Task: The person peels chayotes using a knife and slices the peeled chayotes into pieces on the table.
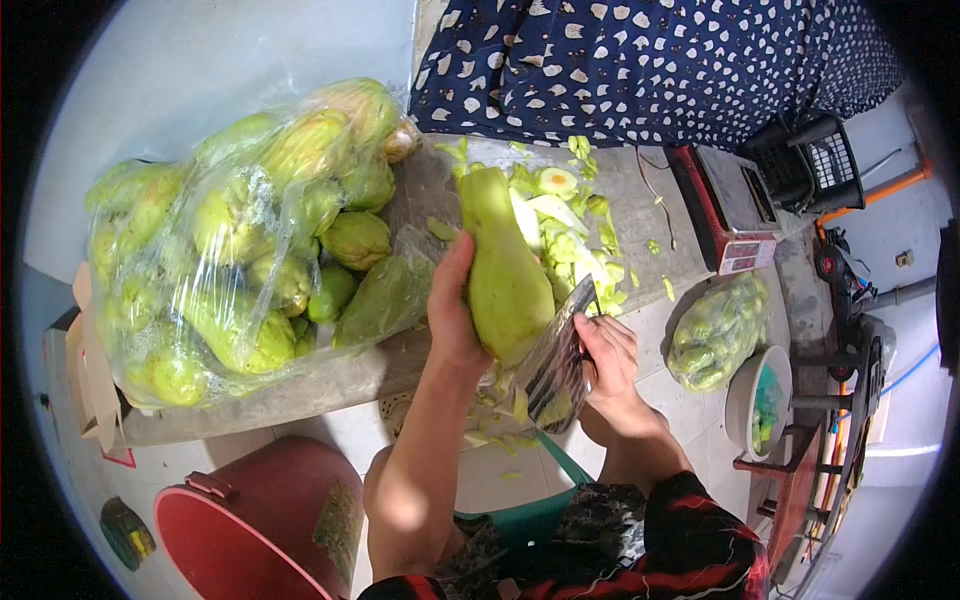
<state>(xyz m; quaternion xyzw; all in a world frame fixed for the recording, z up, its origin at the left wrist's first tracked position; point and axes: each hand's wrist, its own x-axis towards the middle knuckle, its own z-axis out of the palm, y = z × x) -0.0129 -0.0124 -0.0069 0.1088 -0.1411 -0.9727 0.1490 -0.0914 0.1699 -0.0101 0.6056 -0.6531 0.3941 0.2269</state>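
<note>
My left hand (459, 305) is wrapped around a large, pale green papaya (505, 265), held upright over the front edge of the ledge. Its skin looks pared away over the side facing me. My right hand (608, 360) is closed on a broad-bladed knife (552, 372), whose shiny blade lies close beside the papaya's lower end. I cannot tell whether the blade touches it. Behind the papaya, pale green peelings and cut pieces (567, 235) are heaped on the concrete ledge (420, 192).
Clear plastic bags of green produce (225, 250) fill the ledge's left side. A red scale (728, 210) and black crate (805, 160) stand at right. Below are a red bucket (265, 520), another produce bag (717, 332) and a white basin (742, 400). Dark patterned cloth (640, 65) hangs behind.
</note>
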